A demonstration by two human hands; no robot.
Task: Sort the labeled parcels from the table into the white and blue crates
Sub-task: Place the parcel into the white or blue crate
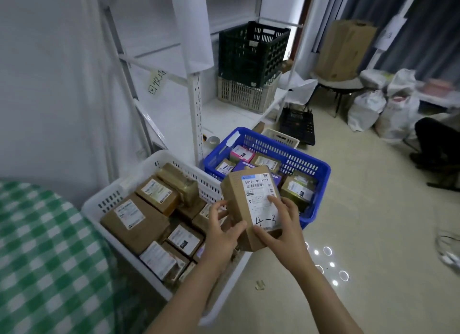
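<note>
Hands (220, 231) (282, 230) grip a boxy cardboard parcel (236, 196) (label (257, 191) perhaps papery).

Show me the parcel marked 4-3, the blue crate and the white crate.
parcel marked 4-3 (257, 189), head view, on the label.
blue crate (293, 156), head view, far wall.
white crate (119, 182), head view, left rim.
</note>
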